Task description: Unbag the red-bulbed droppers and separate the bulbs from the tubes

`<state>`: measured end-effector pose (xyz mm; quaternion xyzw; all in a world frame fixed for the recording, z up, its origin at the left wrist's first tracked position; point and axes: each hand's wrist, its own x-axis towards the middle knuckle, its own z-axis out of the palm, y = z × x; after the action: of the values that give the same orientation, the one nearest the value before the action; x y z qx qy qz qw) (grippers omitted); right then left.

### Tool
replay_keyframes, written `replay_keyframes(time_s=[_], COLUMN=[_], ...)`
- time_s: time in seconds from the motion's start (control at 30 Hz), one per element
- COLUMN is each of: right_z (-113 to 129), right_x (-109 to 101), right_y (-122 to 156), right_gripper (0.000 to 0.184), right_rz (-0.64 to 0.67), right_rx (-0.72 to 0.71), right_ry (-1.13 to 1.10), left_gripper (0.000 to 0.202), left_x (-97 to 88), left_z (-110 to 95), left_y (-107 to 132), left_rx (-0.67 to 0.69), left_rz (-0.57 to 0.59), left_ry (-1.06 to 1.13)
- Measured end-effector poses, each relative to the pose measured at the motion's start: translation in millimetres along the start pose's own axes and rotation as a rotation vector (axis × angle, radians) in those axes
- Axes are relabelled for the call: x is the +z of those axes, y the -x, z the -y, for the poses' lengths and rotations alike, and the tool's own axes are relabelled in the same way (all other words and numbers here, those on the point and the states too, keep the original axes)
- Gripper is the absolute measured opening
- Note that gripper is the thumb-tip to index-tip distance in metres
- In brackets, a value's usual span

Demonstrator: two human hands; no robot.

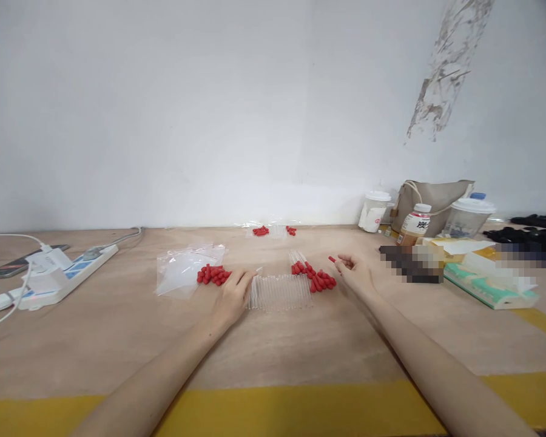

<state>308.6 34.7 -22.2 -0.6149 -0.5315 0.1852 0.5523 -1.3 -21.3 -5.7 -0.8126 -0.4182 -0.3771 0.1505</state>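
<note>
A row of clear plastic tubes [279,292] lies on the wooden table [118,340] in front of me. My left hand [233,295] rests at the row's left end, fingers curled around a clear tube. A pile of red caps [213,274] lies just left of it, beside clear plastic bags [182,270]. My right hand [355,272] is to the right of the row and pinches a single red cap [332,259]. Between the hands lie several capped tubes with red caps [316,278].
More red caps and tubes [273,230] lie near the wall. A white power strip [61,273] with cables and a phone [18,262] sit at the left. At the right are cups [375,209], a bottle [414,224], a bag [437,197], tissue packs [491,285].
</note>
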Motion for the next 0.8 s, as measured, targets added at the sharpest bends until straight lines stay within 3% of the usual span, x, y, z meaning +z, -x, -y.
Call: replay_keyframes(time_s=[0.23,0.47,0.8], right_z=[-6,-9,-20], right_x=[3,6,8], right_y=[1,1,-4], right_gripper=[0.033,0.028,0.033], right_rz=[0.038,0.112,0.163], right_rx=[-0.004,0.007,-0.012], right_ry=[0.062,0.128,0.202], left_gripper=[0.019,0.016,0.019], left_x=[8.1,2.9,2.5], left_z=[0,-7,-5], left_y=[0,3,5], left_rx=[0.207,0.227,0.230], left_rz=[0.037,0.141,0.170], left_ry=[0.016,0.079,0.111])
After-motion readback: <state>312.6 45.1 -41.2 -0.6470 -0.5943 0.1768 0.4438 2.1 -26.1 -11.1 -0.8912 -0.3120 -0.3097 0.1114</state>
